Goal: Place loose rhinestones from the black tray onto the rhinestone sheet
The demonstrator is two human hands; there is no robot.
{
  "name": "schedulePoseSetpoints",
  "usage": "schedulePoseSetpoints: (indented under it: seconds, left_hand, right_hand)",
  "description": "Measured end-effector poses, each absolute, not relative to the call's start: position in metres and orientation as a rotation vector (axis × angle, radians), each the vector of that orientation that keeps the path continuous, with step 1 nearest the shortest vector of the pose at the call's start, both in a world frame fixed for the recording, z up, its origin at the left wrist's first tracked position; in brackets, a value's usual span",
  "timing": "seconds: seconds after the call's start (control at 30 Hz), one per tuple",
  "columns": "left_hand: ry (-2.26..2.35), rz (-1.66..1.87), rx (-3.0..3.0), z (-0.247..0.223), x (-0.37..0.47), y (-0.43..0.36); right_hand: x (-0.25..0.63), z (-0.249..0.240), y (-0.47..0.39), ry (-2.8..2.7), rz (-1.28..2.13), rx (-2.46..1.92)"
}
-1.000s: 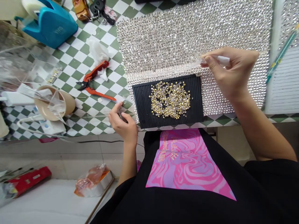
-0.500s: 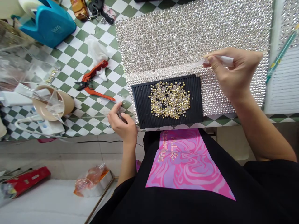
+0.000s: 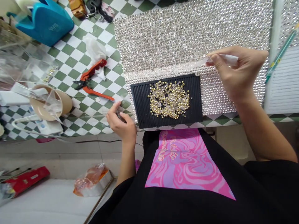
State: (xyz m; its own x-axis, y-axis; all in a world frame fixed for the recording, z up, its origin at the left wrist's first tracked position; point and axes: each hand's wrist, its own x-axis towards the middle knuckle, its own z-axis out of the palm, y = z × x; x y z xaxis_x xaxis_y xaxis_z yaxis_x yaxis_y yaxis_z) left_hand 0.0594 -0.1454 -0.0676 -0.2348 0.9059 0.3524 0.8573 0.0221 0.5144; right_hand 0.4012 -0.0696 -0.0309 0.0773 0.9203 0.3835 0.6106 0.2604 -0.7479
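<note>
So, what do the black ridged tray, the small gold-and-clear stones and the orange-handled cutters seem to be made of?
Black ridged tray: probably matte plastic or rubber; its surface barely shines.
Small gold-and-clear stones: perhaps glass or acrylic with a metallic gold coating, judging by their glints.
Orange-handled cutters: blades likely metal, being dark grey; handles perhaps plastic-coated, evenly orange.

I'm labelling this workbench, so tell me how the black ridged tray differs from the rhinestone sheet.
The black ridged tray is dark and dull; the rhinestone sheet is silvery and sparkling. The tray is far smaller than the sheet. The tray bears loose gold and clear stones, while the sheet's stones sit packed close together. Both look roughly rectangular.
</note>
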Motion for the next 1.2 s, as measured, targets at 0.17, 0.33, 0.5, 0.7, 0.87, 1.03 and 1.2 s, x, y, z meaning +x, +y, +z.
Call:
schedulePoseSetpoints:
  seconds: [0.17, 0.33, 0.5, 0.7, 0.87, 1.03, 1.2]
  left_hand:
    - [2.204, 0.999, 1.907, -0.068, 0.059, -0.146]
    - [2.225, 0.965, 1.908, -0.067, 0.06, -0.145]
    - [2.228, 0.963, 1.917, -0.064, 0.062, -0.144]
    - [2.245, 0.921, 1.909, -0.064, 0.061, -0.146]
    - [2.229, 0.933, 1.928, -0.066, 0.06, -0.146]
    - [2.225, 0.945, 1.925, -0.066, 0.06, -0.146]
    - [2.234, 0.955, 1.908, -0.064, 0.061, -0.145]
  right_hand:
    - [0.403, -0.03, -0.07, -1.624, 0.42, -1.482]
    - [0.406, -0.029, -0.072, -1.623, 0.432, -1.502]
    - [0.407, -0.028, -0.072, -1.563, 0.417, -1.51]
    - [0.406, -0.019, -0.079, -1.401, 0.583, -1.579]
    - [0.408, -0.01, -0.08, -1.397, 0.611, -1.757]
    - [0.407, -0.006, -0.079, -1.441, 0.671, -1.71]
    - [0.414, -0.006, -0.075, -1.457, 0.861, -1.604]
